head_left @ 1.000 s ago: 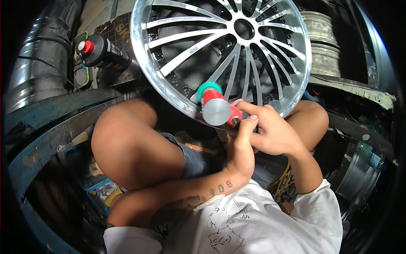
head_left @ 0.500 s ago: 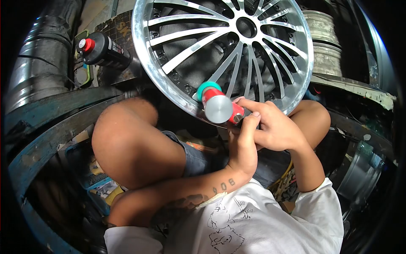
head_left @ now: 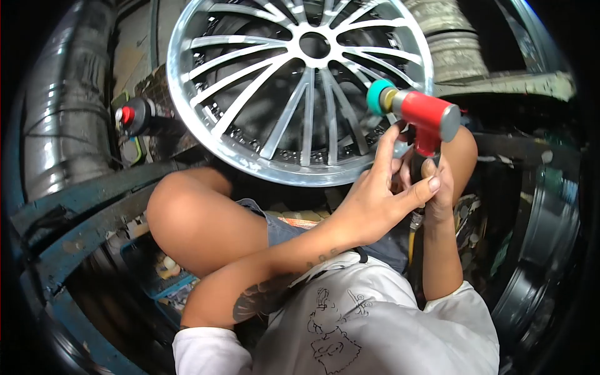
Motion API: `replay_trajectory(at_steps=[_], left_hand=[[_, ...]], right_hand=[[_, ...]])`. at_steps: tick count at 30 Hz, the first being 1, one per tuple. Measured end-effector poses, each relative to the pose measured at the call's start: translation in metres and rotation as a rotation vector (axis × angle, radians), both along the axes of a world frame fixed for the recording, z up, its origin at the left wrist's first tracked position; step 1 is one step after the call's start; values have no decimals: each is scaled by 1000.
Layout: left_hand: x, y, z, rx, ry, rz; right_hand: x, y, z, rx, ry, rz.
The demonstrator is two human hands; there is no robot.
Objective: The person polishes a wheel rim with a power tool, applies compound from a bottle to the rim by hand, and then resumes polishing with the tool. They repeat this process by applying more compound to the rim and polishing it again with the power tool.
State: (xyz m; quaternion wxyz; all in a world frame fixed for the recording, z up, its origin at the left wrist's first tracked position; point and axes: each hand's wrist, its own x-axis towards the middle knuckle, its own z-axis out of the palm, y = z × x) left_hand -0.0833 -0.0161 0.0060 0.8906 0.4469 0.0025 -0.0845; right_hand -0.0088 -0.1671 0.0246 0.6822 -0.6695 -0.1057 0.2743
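Observation:
A red pistol-shaped air polisher with a teal pad is held at the lower right of a large silver multi-spoke wheel rim. Its pad points left, over the spokes; contact with them cannot be made out. My right hand is closed around the dark handle, just above a metal hose fitting and yellow hose. From the left, my left hand also closes on the handle, its index finger reaching up beside the tool and its thumb lying across the right hand. Some fingers are hidden behind the handle.
A black bottle with a red cap stands left of the wheel. Metal cylinders line the far left, and pale stacked rims sit at upper right. Blue metal framing runs around my legs. Another rim lies at right.
The polisher has moved right and up, from the wheel's lower edge to its right side, and its body has turned. My hands have shifted right with it. The wheel appears farther left in view.

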Motion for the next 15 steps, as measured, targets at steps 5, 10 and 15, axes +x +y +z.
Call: replay_trajectory(at_steps=[5,10,15], left_hand=[[0,-11,18,480,-71,151],[-4,-29,25,828,-264,314],[-13,-49,45,910,-427,376]], right_hand=[[-4,-11,10,471,165,-237],[0,-24,21,572,77,-281],[-15,-31,24,561,-104,-285]])
